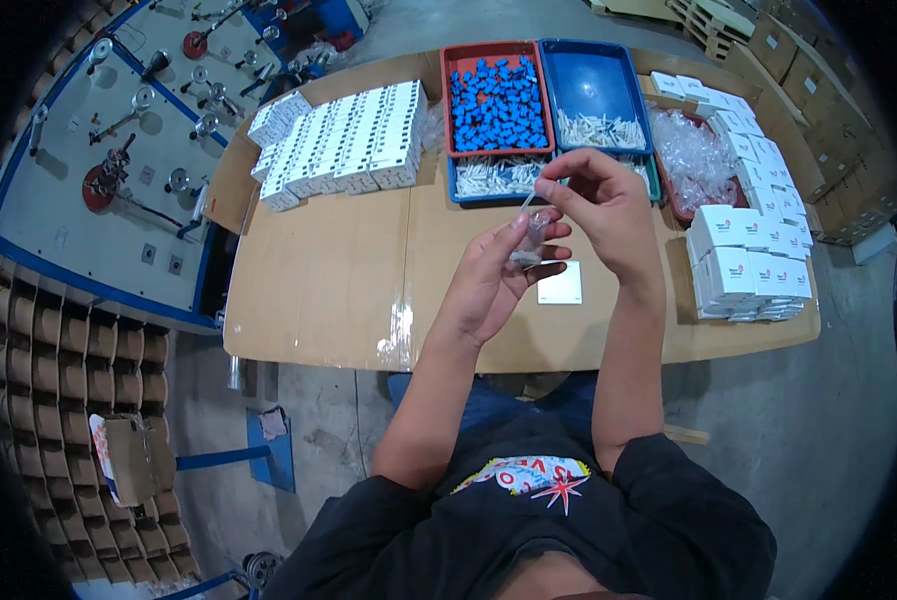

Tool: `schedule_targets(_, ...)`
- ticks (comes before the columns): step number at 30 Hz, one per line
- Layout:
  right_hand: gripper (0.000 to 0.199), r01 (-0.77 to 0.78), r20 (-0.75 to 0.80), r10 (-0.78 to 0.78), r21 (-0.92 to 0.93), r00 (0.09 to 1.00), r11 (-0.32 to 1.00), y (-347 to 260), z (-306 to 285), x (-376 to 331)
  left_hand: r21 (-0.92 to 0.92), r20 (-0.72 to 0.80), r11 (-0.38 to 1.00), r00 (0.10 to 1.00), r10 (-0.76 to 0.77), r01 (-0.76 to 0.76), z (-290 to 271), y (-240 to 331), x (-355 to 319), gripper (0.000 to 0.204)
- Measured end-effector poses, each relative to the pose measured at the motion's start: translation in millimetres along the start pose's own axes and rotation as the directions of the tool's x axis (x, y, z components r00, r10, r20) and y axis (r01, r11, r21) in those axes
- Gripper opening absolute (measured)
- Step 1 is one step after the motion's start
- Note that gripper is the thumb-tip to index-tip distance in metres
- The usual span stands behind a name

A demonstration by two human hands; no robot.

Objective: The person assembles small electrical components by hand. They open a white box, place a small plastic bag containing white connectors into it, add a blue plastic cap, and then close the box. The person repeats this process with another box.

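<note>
My left hand [496, 275] holds a small clear plastic bag [531, 240] upright above the cardboard-covered table [338, 270]. My right hand [598, 200] is just above it, fingers pinched on a thin white piece [528, 203] that points down into the bag's mouth. A small white square card [560, 283] lies flat on the table under my hands. Behind them stand a red tray of blue parts [496, 100] and a blue tray with white pieces [596, 105].
Rows of white boxes [343, 140] fill the table's back left. More white boxes [748, 265] are stacked at the right, beside a tray of clear bags [693, 155]. A blue-edged machine panel [98, 170] stands to the left, with cardboard tubes [58, 400] below it.
</note>
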State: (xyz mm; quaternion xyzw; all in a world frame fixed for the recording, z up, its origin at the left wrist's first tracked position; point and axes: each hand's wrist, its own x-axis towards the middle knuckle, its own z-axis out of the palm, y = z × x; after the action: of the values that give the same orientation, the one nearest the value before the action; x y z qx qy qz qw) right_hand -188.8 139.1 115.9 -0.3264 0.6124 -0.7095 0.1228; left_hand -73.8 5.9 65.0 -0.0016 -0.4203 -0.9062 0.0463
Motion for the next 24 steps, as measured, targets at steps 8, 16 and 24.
schedule_targets(8, 0.011, 0.199, -0.126, -0.197, -0.001, 0.972, 0.980, 0, -1, -4, -0.233, 0.024, 0.971, 0.999, -0.040, 0.044, -6, -5, -15, 0.053)
schedule_targets(16, 0.013, 0.109, 0.063, -0.105, -0.077, 0.993, 0.991, 0, -5, -11, -0.273, 0.048, 0.957, 0.995, -0.089, 0.098, -5, -10, -14, 0.047)
schedule_targets(24, 0.013, -0.085, 0.212, 0.100, -0.081, 0.972, 0.993, -1, -5, -14, -0.137, -0.017, 0.988, 0.997, -0.078, 0.075, -1, -13, -13, 0.041)
